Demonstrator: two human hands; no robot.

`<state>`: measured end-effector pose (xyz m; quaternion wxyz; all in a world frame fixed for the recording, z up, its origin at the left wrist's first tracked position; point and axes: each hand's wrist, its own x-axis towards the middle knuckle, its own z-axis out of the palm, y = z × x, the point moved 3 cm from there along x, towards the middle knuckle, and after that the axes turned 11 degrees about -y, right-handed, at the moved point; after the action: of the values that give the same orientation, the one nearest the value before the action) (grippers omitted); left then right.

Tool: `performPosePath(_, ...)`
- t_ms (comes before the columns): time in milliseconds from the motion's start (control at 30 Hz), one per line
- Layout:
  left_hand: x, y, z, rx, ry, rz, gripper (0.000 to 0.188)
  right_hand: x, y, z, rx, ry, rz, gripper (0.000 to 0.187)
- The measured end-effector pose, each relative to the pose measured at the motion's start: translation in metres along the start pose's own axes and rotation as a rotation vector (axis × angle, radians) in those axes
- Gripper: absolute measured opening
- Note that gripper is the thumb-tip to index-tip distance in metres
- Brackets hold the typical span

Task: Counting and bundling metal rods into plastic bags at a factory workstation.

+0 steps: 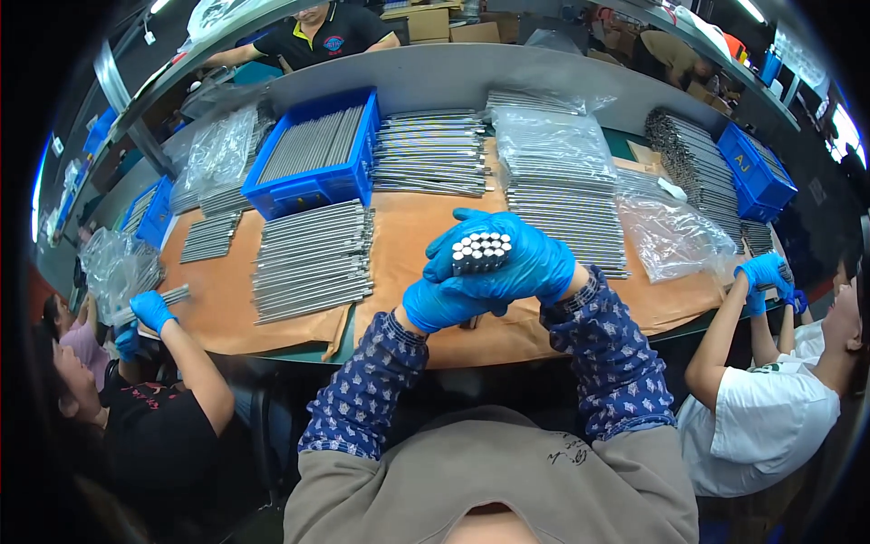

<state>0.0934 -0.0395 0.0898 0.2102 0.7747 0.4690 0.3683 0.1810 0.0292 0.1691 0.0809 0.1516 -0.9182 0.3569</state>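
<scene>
Far to the left of the wearer's fingers (441, 257), a co-worker in a black shirt (168, 458) has a blue-gloved hand (152, 310) on a few rods (176, 294), just beside a crumpled plastic bag (111, 261). Nearer, left of the fingers, a small pile of rods (210, 238) lies on brown paper (220, 313) spread over the green counter (619, 142). Next comes a large blue bin (304, 193) filled with rods, with a broad row of rods (313, 263) in front of it. Beyond the fingers and slightly left sits another pile (430, 152).

In the middle, the left hand (439, 305) and right hand (536, 263), both gloved, have their fingers wrapped around a bundle of metal rods (481, 252), its bright round ends facing the wearer, held above the paper.

Right of the fingers is a wide stack of rods (573, 222), its far part under clear plastic (548, 145). Further right are a loose plastic bag (675, 243), a tall heap of rods (696, 172), a blue bin with yellow lettering (757, 184) and a co-worker in white (775, 422).
</scene>
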Motion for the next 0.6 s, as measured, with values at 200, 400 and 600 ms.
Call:
performPosePath(200,0.0,-0.002,-0.002,-0.152,0.002,-0.244,0.042,0.006,0.012,0.002,0.064,0.066,-0.037,0.028)
performPosePath(400,0.025,-0.011,-0.018,-0.972,0.12,-0.271,0.018,0.024,0.048,-0.014,0.537,0.281,0.226,0.027)
performPosePath(600,0.017,-0.088,-0.004,-1.497,0.271,-0.469,0.015,0.001,0.145,0.036,1.179,0.409,0.338,0.022)
